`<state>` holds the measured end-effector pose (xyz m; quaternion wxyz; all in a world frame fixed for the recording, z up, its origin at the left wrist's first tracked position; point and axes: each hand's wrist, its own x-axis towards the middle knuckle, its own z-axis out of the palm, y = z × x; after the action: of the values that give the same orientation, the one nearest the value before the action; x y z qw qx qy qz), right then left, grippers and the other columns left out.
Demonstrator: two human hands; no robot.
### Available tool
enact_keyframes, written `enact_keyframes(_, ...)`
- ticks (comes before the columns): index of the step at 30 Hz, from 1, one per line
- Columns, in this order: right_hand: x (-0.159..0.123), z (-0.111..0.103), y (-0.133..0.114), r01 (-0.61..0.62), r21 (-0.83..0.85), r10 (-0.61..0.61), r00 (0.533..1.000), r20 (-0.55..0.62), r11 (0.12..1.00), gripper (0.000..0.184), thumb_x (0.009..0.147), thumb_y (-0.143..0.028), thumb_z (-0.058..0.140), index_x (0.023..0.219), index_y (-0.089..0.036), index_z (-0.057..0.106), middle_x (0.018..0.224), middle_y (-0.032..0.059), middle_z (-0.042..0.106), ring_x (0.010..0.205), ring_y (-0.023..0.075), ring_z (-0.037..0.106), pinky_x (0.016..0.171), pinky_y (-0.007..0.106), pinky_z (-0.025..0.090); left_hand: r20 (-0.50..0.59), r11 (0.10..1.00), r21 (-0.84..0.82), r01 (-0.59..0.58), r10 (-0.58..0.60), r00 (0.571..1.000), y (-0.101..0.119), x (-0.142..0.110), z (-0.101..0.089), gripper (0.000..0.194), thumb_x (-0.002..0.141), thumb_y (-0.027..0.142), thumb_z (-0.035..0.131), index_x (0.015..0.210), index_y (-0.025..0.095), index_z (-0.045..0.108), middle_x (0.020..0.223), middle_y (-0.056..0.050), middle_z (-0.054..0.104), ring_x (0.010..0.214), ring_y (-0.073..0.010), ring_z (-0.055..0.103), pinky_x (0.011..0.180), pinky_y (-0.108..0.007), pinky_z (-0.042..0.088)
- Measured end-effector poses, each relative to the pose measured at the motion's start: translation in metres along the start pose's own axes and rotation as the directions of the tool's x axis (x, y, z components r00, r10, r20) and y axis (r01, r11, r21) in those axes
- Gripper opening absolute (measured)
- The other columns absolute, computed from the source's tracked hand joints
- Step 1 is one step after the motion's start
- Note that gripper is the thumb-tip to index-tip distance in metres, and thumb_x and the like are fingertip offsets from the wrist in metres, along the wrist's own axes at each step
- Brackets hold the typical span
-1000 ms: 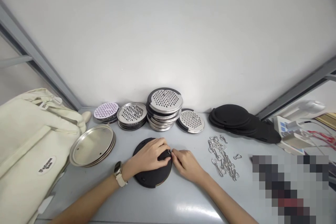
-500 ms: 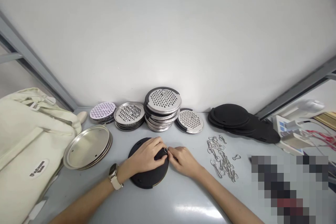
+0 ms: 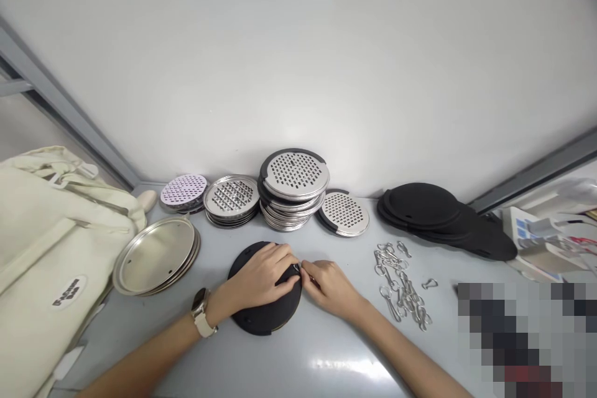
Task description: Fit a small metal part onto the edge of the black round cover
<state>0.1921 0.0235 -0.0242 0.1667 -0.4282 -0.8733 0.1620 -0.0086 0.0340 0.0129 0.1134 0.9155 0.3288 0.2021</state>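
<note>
Now, the left hand [image 3: 261, 277] clasps a round black rubber disc [image 3: 265, 317] lying flat on the pale grey counter [image 3: 326, 351], while the right hand [image 3: 329, 286] pinches a small steel ring [image 3: 296, 268] at the disc's edge between its fingers. To the right lies a loose heap of steel snap hooks [image 3: 398, 283]; beyond the hands stand stacked round perforated steel grater plates [image 3: 295, 175].

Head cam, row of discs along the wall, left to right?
Lilac perforated disc stack → low stack of steel grater plates → tall stack of black-rimmed steel graters → single black-rimmed steel grater → overlapping black discs
</note>
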Motion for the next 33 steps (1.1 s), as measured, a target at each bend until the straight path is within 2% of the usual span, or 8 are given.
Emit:
enact_keyframes(4, -0.0005, 0.0015, 0.0013, 0.005, -0.005, -0.005, 1.000, -0.008, 1.000, 0.025, 0.095, -0.023, 0.035, 0.073, -0.020, 0.046, 0.056, -0.0031, 0.048, 0.051, 0.0116, 0.045, 0.056, 0.025, 0.027, 0.033, 1.000, -0.009, 0.001, 0.000, 0.999, -0.0014, 0.0003, 0.0001, 0.016, 0.091, 0.023, 0.046, 0.101, 0.016, 0.057, 0.093, -0.006, 0.057, 0.086, -0.0189, 0.053, 0.079, -0.034, 0.044)
enact_keyframes(12, 0.0012, 0.0057, 0.0045, 0.000, -0.009, 0.000, 1.000, -0.024, 1.000, 0.025, 0.093, -0.022, 0.040, 0.069, -0.020, 0.045, 0.055, -0.0037, 0.049, 0.049, 0.0110, 0.044, 0.055, 0.025, 0.026, 0.025, 1.000, -0.019, -0.015, 0.016, 1.000, -0.0019, 0.0003, -0.0005, 0.020, 0.093, 0.024, 0.042, 0.103, 0.016, 0.057, 0.093, -0.007, 0.057, 0.086, -0.0192, 0.053, 0.079, -0.034, 0.044)
enact_keyframes(25, -0.0008, 0.0038, 0.0052, -0.007, 0.039, 0.008, 1.000, -0.027, 0.999, 0.025, 0.092, -0.020, 0.039, 0.067, -0.021, 0.042, 0.055, -0.0039, 0.046, 0.051, 0.0108, 0.042, 0.054, 0.023, 0.027, 0.035, 0.999, -0.044, 0.024, -0.023, 0.999, -0.0005, 0.0009, 0.0005, 0.016, 0.089, 0.022, 0.047, 0.101, 0.018, 0.057, 0.092, -0.006, 0.055, 0.085, -0.0191, 0.053, 0.081, -0.034, 0.044)
enact_keyframes(33, -0.0004, 0.0063, -0.0016, -0.023, -0.050, 0.021, 0.999, -0.050, 0.999, 0.023, 0.093, -0.020, 0.035, 0.073, -0.020, 0.046, 0.056, -0.0025, 0.048, 0.051, 0.0121, 0.043, 0.056, 0.026, 0.026, 0.002, 0.996, -0.049, 0.076, -0.076, 0.997, 0.0009, 0.0029, 0.0009, 0.013, 0.085, 0.022, 0.052, 0.097, 0.018, 0.057, 0.091, -0.004, 0.055, 0.086, -0.0184, 0.053, 0.081, -0.033, 0.045)
